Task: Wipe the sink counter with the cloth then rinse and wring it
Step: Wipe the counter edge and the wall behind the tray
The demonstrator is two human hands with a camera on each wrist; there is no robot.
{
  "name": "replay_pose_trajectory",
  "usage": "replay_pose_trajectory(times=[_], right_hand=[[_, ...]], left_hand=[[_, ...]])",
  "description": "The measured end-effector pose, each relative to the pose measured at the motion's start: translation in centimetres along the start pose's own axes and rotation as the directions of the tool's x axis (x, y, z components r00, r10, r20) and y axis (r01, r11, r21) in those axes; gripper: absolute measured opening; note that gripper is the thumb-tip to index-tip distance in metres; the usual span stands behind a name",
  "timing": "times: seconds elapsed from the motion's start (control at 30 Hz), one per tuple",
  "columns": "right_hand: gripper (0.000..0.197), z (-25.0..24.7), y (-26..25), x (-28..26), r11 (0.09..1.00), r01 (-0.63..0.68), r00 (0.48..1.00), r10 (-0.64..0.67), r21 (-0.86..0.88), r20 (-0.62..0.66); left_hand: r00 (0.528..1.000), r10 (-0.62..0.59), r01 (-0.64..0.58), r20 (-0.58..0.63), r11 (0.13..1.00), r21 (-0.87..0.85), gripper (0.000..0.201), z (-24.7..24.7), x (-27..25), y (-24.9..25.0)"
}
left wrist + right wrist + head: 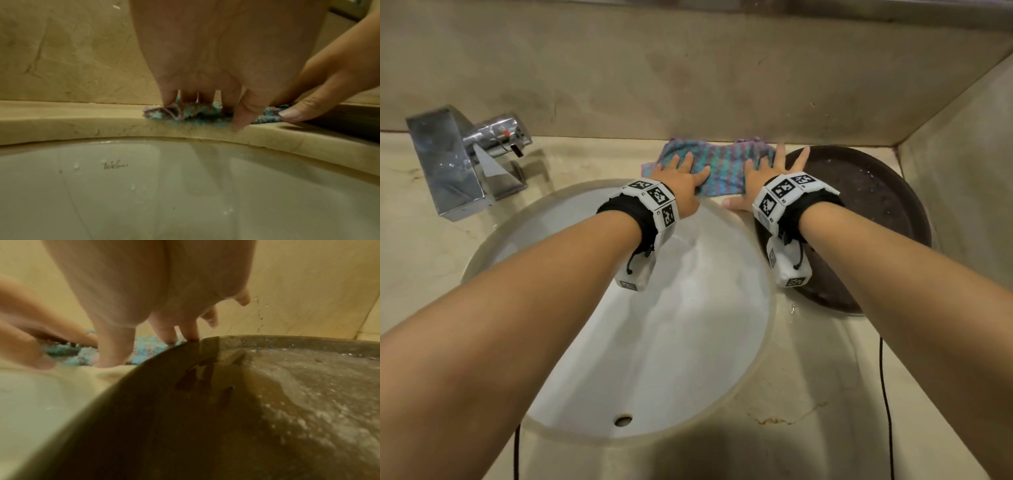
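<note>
A teal and purple knitted cloth (722, 164) lies spread on the beige counter (592, 161) behind the white sink basin (671, 342), against the back wall. My left hand (688, 168) presses flat on the cloth's left part with straight, spread fingers. My right hand (760, 174) presses flat on its right part, outer fingers reaching over the dark tray's rim. In the left wrist view the cloth (185, 113) is bunched under my fingertips at the counter edge. In the right wrist view the cloth (148, 344) shows blue between my right hand's fingers (113, 345).
A chrome faucet (465, 161) stands at the left behind the basin. A dark round tray (876, 212), wet and speckled, sits on the counter at the right and touches the cloth's right end. Walls close the back and the right side. A thin black cable (887, 411) hangs at the front right.
</note>
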State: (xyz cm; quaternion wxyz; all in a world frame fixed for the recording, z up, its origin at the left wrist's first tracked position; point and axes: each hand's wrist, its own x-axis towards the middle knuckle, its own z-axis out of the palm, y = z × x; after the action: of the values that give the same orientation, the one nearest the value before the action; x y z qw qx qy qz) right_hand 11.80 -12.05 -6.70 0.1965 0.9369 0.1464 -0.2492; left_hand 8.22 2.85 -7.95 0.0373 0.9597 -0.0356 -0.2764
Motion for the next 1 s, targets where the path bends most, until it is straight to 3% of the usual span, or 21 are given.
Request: replay_pose_trajectory(times=[0.13, 0.43, 0.63, 0.77, 0.9, 1.0], right_hand=[[0.090, -0.7, 1.8, 1.6, 0.997, -0.018, 0.999, 0.015, 0.081, 0.046], [0.068, -1.5, 2.8, 2.6, 0.999, -0.029, 0.997, 0.027, 0.025, 0.075], [0.070, -1.1, 3.0, 2.1, 0.999, -0.035, 0.997, 0.035, -0.008, 0.061], [0.058, -1.0, 2.3, 1.7, 0.999, 0.031, 0.999, -0.033, 0.039, 0.041], [0.045, -0.7, 2.4, 1.2, 0.993, 0.112, 0.992, -0.113, 0.031, 0.050], [0.043, -0.2, 2.3, 0.3, 0.985, 0.172, 0.985, -0.172, 0.031, 0.008]], left_hand=[[1.000, 0.006, -0.006, -0.017, 1.000, -0.019, 0.059, -0.5, 1.1, 0.4], [1.000, 0.028, -0.028, -0.009, 0.999, -0.026, 0.057, -1.0, 2.0, 0.9], [0.999, 0.038, -0.038, -0.025, 0.999, -0.014, 0.057, -0.7, 2.0, 0.9], [0.996, 0.062, -0.062, -0.072, 0.998, 0.000, 0.051, -0.6, 1.2, 0.4], [0.979, 0.040, -0.039, -0.202, 0.999, 0.008, 0.046, 0.1, 0.3, 0.2], [0.982, 0.004, 0.000, -0.189, 1.000, 0.018, 0.051, 0.0, -0.3, 0.7]])
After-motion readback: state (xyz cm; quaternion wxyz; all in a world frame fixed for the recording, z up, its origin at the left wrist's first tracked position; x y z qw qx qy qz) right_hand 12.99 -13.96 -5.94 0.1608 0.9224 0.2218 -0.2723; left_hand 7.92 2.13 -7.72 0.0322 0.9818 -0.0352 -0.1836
